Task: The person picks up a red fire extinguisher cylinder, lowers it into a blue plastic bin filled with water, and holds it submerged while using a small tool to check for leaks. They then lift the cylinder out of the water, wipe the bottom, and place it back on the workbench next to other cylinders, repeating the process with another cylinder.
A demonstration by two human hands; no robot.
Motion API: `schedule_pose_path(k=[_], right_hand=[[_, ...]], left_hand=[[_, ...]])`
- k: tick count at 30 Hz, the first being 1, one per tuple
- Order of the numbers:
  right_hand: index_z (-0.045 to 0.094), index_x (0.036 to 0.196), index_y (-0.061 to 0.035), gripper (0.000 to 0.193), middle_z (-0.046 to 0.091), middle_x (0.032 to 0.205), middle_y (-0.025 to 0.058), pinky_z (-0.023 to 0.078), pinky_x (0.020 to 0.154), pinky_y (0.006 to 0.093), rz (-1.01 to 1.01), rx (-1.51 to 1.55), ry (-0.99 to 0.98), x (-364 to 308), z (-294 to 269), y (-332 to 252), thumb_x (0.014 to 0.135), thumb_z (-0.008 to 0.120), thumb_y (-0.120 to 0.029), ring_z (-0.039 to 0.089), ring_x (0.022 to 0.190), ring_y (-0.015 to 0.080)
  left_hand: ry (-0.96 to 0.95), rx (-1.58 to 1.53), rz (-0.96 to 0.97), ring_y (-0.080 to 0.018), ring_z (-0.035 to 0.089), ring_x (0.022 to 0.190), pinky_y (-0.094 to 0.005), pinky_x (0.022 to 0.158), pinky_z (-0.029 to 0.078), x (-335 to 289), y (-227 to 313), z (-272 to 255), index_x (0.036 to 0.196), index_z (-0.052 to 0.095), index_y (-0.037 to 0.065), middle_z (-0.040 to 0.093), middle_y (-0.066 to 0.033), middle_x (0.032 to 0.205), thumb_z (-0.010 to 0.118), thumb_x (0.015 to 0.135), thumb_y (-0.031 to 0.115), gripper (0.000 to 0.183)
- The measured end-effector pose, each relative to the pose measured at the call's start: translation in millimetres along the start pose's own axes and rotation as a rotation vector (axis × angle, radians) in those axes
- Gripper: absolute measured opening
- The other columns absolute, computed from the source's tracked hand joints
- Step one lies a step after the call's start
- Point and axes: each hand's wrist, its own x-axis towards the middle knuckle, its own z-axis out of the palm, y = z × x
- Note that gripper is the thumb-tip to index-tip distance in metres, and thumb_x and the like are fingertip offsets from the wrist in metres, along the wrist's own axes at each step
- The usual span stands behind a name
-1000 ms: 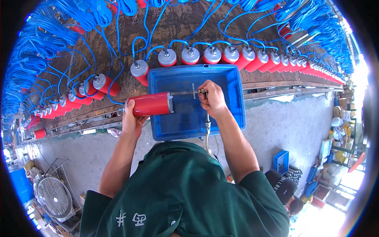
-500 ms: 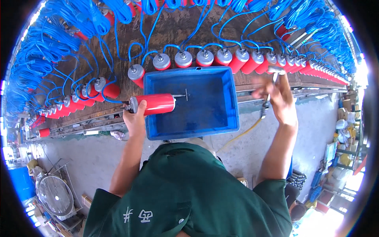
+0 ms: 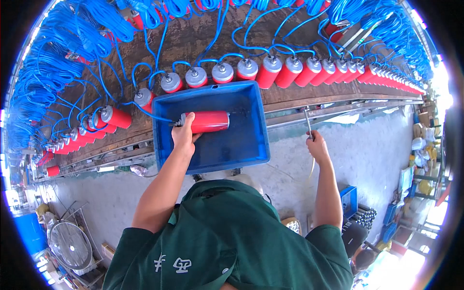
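My left hand (image 3: 184,135) grips a red cylinder (image 3: 210,122) by its grey-capped end, and a blue cable (image 3: 150,115) runs from that end to the left. The cylinder lies sideways over the blue plastic bin (image 3: 261,152), its other end pointing right. Whatever is beyond that end is dark and hard to make out. Off to the right of the bin, my right hand (image 3: 316,146) is closed round a slim metal tool (image 3: 308,121) that points toward the bench edge. A pale hose (image 3: 311,169) hangs below this hand.
Several red cylinders (image 3: 292,72) with grey caps line the brown bench (image 3: 203,46) behind the bin and to both sides. Coiled blue cables (image 3: 58,58) heap along its far side. At lower right stand a blue crate (image 3: 349,200) and a stack of dark rods (image 3: 366,215).
The red cylinder has moved right, farther over the bin. The crossbarred rod seen at its end no longer shows clearly. My right hand has come down and left with the metal tool.
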Motion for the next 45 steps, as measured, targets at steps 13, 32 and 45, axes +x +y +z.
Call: schedule_pose_path(k=[13,32,45], right_hand=[[0.062,0.137,-0.0069,0.046,0.063,0.127,0.0278,0.053,0.101,0.0534,-0.18,-0.314,0.227,133.3,43.0,-26.1,0.091,0.06,-0.006,0.064,0.117,0.0479],[0.068,0.123,-0.0027,0.032,0.068,0.128,0.0179,0.055,0.1,0.044,-0.536,0.085,0.32,7.1,81.0,-104.4,0.091,0.067,-0.003,0.066,0.116,0.0387],[0.069,0.12,-0.0022,0.036,0.064,0.123,0.0174,0.05,0.1,0.0486,-0.595,0.155,0.273,-60.7,110.6,-168.6,0.086,0.06,0.007,0.06,0.112,0.0404]], left_hand=[[-0.061,-0.018,-0.22,-0.0296,0.067,0.108,-0.0467,0.095,0.058,17.8,-41.1,-39.4,0.128,0.062,0.008,0.068,-0.0105,0.121,0.073,0.097,0.02,0.035],[-0.25,1.272,0.769,-0.046,0.039,0.153,-0.0482,0.126,0.035,-58.9,-52.8,-25.2,0.15,0.054,-0.003,0.044,-0.0307,0.162,0.058,0.105,0.026,0.054],[-0.227,1.403,0.698,-0.041,0.039,0.155,-0.0463,0.124,0.039,-67.9,-50.5,-15.4,0.148,0.058,-0.001,0.041,-0.0275,0.165,0.055,0.105,0.029,0.052]])
